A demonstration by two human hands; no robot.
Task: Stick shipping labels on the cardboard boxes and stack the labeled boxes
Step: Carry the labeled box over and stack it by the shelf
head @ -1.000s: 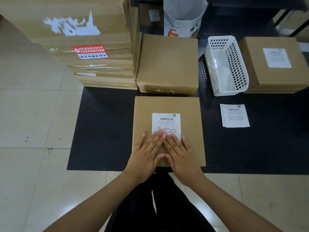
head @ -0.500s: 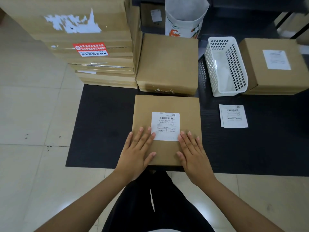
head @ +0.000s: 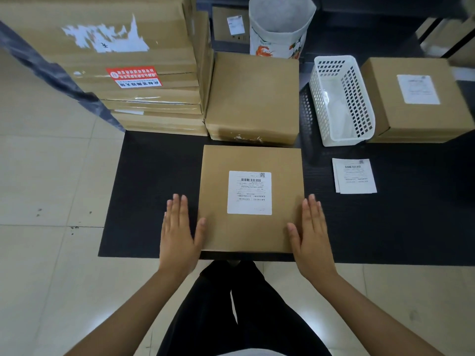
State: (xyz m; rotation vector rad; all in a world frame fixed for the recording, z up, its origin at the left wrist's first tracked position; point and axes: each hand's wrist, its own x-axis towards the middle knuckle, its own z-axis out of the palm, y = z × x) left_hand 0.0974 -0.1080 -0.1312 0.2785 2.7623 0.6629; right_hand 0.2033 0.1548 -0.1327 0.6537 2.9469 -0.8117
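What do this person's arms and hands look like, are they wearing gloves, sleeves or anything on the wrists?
Nothing is worn on either: the left hand and the right hand are bare, with no gloves, rings, watch or bands visible. Both forearms are uncovered as far as the frame shows, with no sleeves in view. Fingernails look short and unpainted.

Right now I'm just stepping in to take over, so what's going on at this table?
A person is labelling cardboard boxes. The front box on the black table already has a shipping label stuck flat on its top. The left hand and right hand sit open against its two sides, seemingly about to lift it. Another labelled box sits at the far right beside a white basket, spare labels lie on the table, and an unlabelled box waits behind.
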